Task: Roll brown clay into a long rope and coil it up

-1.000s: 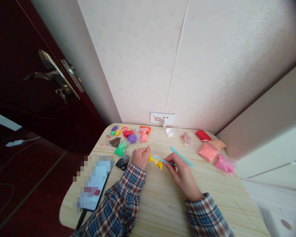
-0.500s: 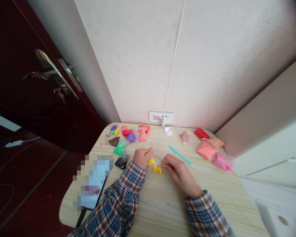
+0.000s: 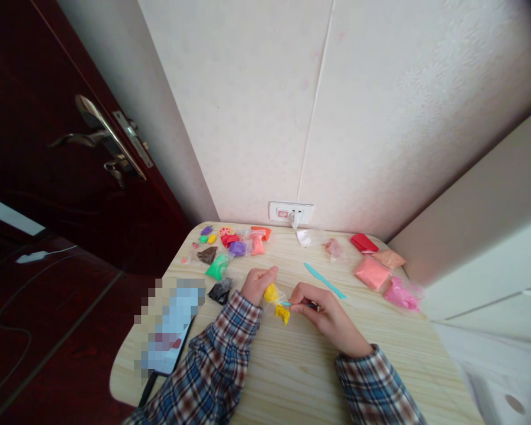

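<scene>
My left hand (image 3: pixel 256 284) is closed on a small clear bag of yellow clay (image 3: pixel 276 301), held just above the wooden table (image 3: pixel 292 366). My right hand (image 3: pixel 325 316) pinches a thin teal tool (image 3: pixel 292 304) whose tip points into the yellow clay. A second teal plastic knife (image 3: pixel 324 280) lies on the table just beyond my right hand.
Several small bags of coloured clay lie at the back left (image 3: pixel 230 245), with a black bag (image 3: pixel 220 290) near my left wrist. Pink, orange and red packs (image 3: pixel 376 268) sit at the back right. A phone (image 3: pixel 170 321) rests at the left edge. A wall socket (image 3: pixel 291 211) is behind.
My hands have drawn slightly nearer to me with the yellow clay bag. The teal tool's tip shows again between my right fingers and the clay.
</scene>
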`<state>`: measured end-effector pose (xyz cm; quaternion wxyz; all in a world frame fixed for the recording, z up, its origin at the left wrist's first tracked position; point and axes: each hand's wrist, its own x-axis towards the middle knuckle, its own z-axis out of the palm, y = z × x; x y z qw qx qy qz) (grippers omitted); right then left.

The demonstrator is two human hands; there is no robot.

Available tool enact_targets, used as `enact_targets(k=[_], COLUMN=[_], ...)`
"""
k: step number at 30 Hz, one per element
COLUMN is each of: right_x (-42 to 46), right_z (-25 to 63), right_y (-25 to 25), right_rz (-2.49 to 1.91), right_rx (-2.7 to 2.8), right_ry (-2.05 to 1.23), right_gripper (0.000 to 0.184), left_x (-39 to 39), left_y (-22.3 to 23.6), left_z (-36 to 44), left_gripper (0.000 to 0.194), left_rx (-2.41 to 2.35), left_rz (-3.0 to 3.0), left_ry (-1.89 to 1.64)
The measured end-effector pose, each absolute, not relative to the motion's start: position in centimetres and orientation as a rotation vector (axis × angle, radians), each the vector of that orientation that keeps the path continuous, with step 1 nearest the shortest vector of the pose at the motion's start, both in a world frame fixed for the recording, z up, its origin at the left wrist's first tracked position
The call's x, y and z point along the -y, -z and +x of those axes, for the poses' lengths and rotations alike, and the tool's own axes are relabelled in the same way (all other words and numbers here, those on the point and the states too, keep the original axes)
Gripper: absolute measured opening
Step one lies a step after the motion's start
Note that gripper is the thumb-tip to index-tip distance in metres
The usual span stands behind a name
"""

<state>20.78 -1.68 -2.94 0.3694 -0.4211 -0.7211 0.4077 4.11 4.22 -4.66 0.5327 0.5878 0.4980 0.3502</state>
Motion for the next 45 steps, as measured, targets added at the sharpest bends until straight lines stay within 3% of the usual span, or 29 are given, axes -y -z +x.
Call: enact_targets(k=[20,45], right_x=[1.8,2.8], right_z=[20.2,19.2], right_y=[4.5,3.4], right_rz=[-1.428,-1.08], right_rx=[1.826,1.606], right_ry=[-0.688,-1.319], right_gripper=[0.019,0.031], left_x=[-4.0,-4.0], left_y=[4.4,3.7], left_z=[3.9,4.2], left_gripper=[0.052,0.06], left_rx=[-1.385,-0.878], left_rz=[1.396,1.09], left_ry=[-1.036,-0.747])
